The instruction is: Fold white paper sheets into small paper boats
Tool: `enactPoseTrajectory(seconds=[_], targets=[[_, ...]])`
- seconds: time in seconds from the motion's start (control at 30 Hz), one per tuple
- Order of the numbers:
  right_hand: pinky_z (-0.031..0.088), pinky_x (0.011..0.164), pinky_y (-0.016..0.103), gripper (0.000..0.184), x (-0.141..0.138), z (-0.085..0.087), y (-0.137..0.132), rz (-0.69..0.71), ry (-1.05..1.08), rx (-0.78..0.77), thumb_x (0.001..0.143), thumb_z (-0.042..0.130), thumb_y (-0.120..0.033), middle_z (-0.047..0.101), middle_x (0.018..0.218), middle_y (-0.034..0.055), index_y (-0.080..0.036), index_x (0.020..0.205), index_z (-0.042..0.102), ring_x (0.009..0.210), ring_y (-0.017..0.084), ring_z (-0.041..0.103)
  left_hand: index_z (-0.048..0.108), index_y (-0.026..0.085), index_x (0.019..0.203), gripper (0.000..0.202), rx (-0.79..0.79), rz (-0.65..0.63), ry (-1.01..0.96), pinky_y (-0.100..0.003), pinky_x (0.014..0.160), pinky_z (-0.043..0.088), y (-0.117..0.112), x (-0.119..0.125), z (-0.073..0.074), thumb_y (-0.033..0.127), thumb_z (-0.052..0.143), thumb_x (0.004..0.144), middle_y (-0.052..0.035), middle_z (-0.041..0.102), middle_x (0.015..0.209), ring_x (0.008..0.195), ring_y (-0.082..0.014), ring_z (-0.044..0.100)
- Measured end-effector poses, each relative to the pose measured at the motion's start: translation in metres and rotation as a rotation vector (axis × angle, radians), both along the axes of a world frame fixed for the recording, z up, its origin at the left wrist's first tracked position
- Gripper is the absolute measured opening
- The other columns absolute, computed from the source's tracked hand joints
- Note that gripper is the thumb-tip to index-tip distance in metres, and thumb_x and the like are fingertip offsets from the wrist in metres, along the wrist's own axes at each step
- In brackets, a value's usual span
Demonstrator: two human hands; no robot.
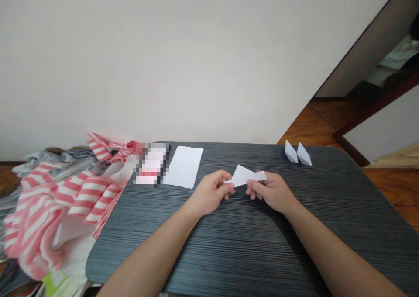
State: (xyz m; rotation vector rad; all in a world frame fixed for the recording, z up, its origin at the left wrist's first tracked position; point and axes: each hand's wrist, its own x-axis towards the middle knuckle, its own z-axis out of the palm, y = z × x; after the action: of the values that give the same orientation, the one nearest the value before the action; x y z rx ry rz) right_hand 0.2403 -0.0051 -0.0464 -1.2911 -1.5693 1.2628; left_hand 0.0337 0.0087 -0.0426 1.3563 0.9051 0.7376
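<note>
Between both hands is a white folded paper (pixel 241 175), with a pointed peak at the top and a narrow strip running out to the right. My left hand (pixel 213 191) pinches its left corner between thumb and fingers. On the other side, my right hand (pixel 269 189) grips the right part, thumb laid on top. The paper is held just above the dark table (pixel 216 244). Two folded white paper shapes (pixel 297 153) with pointed ends stand side by side at the table's far right.
A stack of white paper sheets (pixel 185 167) lies left of my hands. Beside it is a pixelated flat rectangle (pixel 152 165). Red-and-white striped cloth (pixel 88 194) and plastic bags are heaped off the table's left edge. A pale wall (pixel 163 61) rises behind the table.
</note>
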Motion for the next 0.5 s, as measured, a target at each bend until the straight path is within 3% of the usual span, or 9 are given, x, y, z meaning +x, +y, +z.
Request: enactPoseTrajectory(seconds=[0.33, 0.5], targets=[[0.039, 0.046, 0.021, 0.026, -0.0042, 0.0049, -0.0017, 0.094, -0.01, -0.007, 0.084, 0.057, -0.031, 0.062, 0.056, 0.0015, -0.015, 0.066, 0.063, 0.049, 0.011, 0.056, 0.062, 0.014, 0.09, 0.021, 0.095, -0.056, 0.071, -0.022, 0.057, 0.045, -0.0023, 0.0012, 0.0042, 0.032, 0.056, 0.081, -0.0049, 0.065, 0.08, 0.062, -0.0105, 0.055], [0.038, 0.044, 0.021, 0.025, -0.0075, 0.0027, -0.0019, 0.131, -0.035, 0.002, 0.084, 0.057, -0.031, 0.063, 0.057, 0.0016, -0.014, 0.067, 0.064, 0.046, 0.01, 0.054, 0.065, 0.013, 0.081, 0.026, 0.1, -0.104, 0.142, -0.022, 0.055, 0.044, -0.0036, -0.0002, 0.0025, 0.035, 0.051, 0.085, -0.0049, 0.065, 0.071, 0.058, -0.0106, 0.054]])
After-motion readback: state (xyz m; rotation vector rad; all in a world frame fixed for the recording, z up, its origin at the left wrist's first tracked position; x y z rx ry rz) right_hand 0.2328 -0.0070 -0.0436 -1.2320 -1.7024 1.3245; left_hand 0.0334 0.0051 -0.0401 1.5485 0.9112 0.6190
